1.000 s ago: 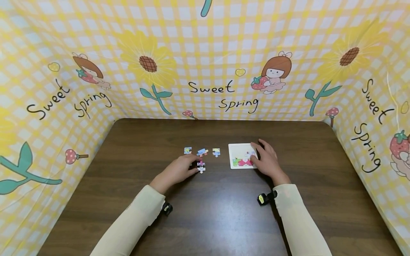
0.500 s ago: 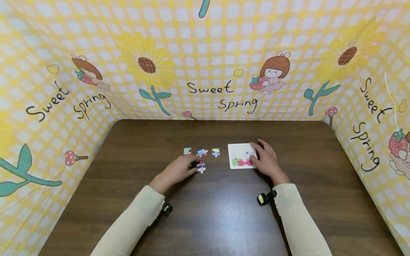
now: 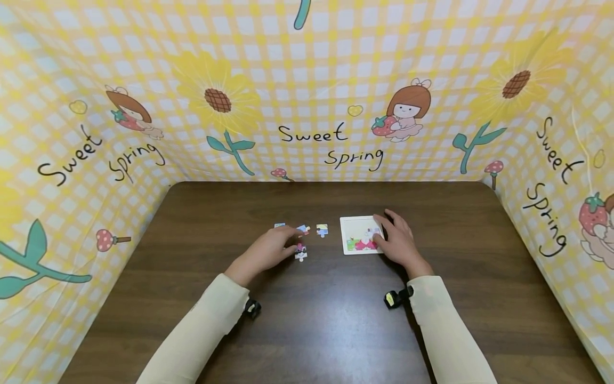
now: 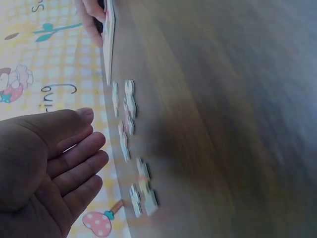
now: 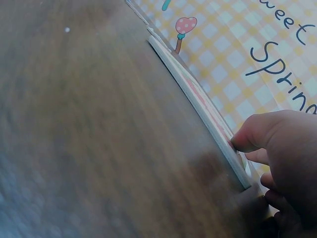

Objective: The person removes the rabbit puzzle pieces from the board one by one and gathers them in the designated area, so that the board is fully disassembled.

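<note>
My left hand (image 3: 265, 252) hovers over the table left of the puzzle frame, its fingers loosely bent and nothing between them. Just beyond its fingertips lies a jigsaw piece (image 3: 300, 256) with pink, black and white print. Behind that are a blue and red piece (image 3: 304, 230), a blue and yellow piece (image 3: 322, 230) and one more piece (image 3: 280, 225), mostly covered by the hand. My right hand (image 3: 402, 242) holds the right side of the white puzzle frame (image 3: 352, 222), thumb on top and fingers at the edge. Pink and green pieces (image 3: 362, 245) fill the lower part of the frame.
A brown wooden table (image 3: 307, 330) carries everything. Yellow checked cloth (image 3: 307, 69) with printed flowers and lettering encloses its back and sides. In the left wrist view several flat pieces (image 4: 124, 141) lie in loose rows near the table edge.
The left hand has lifted slightly from the pink and white piece and shifted back, now covering more of the leftmost piece. The right hand keeps its hold on the frame.
</note>
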Demonstrator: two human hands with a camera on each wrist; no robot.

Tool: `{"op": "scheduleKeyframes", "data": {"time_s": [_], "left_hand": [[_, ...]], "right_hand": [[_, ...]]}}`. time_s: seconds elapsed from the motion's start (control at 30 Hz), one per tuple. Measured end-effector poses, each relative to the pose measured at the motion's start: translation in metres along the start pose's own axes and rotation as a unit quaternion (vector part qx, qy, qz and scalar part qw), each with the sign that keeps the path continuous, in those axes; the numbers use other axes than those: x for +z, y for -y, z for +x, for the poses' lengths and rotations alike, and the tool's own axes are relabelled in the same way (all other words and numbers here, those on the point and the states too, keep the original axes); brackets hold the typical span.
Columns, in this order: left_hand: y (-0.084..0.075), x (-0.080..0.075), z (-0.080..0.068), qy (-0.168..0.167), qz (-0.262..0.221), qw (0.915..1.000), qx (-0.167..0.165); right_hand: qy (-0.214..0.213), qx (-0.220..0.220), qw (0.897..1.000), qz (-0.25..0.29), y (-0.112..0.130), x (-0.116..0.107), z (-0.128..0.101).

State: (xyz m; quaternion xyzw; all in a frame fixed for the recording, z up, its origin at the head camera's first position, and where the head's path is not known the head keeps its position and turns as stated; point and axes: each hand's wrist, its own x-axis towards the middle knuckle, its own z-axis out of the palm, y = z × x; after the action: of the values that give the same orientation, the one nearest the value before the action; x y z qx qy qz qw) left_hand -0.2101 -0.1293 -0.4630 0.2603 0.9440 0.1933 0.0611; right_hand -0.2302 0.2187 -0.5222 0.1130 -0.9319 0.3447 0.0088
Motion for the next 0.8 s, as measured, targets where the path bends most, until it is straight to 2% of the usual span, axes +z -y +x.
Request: {"op": "scheduleKeyframes", "data": {"time_s": [0.17,0.33,0.63,0.8], "left_hand": [[-0.013,0.000,0.008,0.008,0.001,1.0000,0.000],[-0.031,0.001,0.020,0.000,-0.014,0.9998,0.015],[-0.065,0.013,0.042,0.001,-0.015,0.9992,0.036],[-0.081,0.019,0.050,0.007,-0.024,0.9987,0.043]], "right_hand": [[0.000,-0.005,1.000,-0.001,-0.001,0.000,0.000],[-0.003,-0.005,1.000,-0.003,-0.001,0.000,-0.001],[0.005,-0.006,1.000,0.015,-0.003,-0.001,-0.002],[0.026,-0.033,0.999,0.030,-0.009,-0.009,-0.003]]}}
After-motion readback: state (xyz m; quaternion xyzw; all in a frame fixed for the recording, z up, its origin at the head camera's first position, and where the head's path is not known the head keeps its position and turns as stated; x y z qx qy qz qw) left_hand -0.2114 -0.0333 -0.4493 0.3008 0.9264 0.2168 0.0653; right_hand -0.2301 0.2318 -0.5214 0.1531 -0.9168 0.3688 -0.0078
